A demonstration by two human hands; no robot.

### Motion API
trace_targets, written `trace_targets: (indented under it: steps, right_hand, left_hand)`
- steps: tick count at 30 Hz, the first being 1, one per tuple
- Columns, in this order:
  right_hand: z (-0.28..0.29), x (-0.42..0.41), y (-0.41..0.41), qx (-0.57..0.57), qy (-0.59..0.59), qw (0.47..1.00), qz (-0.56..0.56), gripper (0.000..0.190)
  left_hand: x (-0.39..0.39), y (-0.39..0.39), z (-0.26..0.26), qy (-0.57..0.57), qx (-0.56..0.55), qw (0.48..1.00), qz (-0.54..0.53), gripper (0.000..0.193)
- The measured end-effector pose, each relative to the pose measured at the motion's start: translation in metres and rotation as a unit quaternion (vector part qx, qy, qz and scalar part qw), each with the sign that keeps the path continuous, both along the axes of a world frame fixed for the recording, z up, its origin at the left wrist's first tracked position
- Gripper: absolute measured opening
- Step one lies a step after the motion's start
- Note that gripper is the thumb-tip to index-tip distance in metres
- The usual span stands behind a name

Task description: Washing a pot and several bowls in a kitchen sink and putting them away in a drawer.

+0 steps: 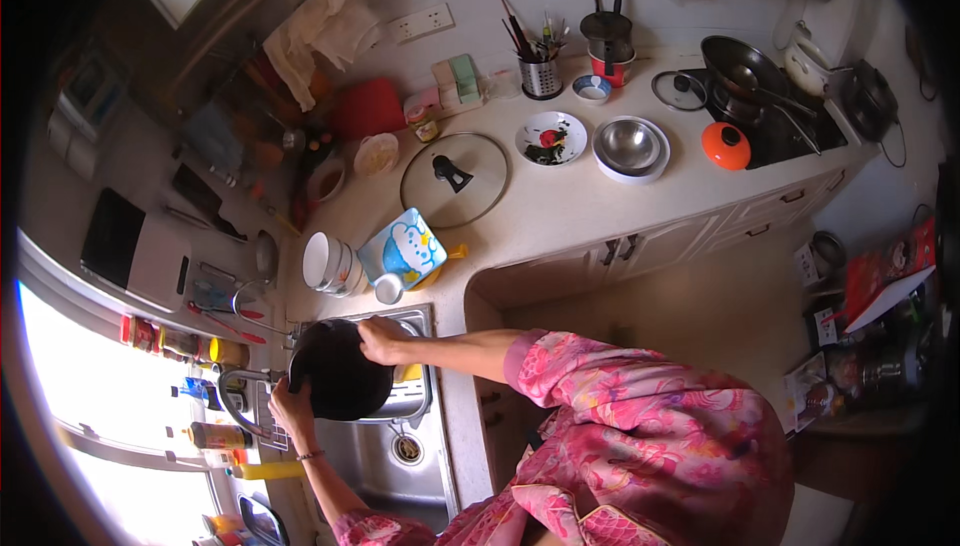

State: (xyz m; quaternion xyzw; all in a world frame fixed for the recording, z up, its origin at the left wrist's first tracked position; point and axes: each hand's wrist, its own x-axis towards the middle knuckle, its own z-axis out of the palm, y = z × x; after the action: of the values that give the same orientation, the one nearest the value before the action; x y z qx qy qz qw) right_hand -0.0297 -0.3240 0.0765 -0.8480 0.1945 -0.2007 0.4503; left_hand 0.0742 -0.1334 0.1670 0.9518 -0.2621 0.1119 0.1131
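Observation:
A black round pot or pan [341, 377] is held over the stainless steel sink [367, 463], tilted, with its dark side towards me. My left hand [292, 407] grips its near-window edge beside the faucet [240, 396]. At the opposite rim, my right hand [384, 341] has its fingers closed on the edge. Beneath the pot, a metal drain basket [405, 403] is partly hidden, with something yellow in it. The sink drain [407, 449] shows below the pot. I cannot see what, if anything, is inside the pot.
Stacked white bowls [326, 264], a small white cup [388, 288] and a blue patterned tray [405, 246] stand close beside the sink. A glass lid [480, 178] lies farther along the counter. Bottles [217, 437] line the window side. A wok [739, 69] sits on the stove.

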Motion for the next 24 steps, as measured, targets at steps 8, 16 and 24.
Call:
trace_targets:
  steps: [8,16,24]
  right_hand:
    - [0.017,-0.137,-0.143,0.437,0.027,0.899,-0.030,0.025]
    - [0.019,-0.378,-0.262,0.543,-0.111,0.777,-0.297,0.020]
    - [-0.014,-0.543,-0.319,0.496,-0.133,0.687,-0.514,0.018]
  left_hand:
    - [-0.068,-0.147,0.024,0.354,-0.329,0.858,-0.172,0.053]
    - [-0.169,-0.351,-0.056,0.499,-0.325,0.768,-0.234,0.043]
    - [-0.348,-0.495,-0.195,0.898,-0.256,0.358,0.001,0.052]
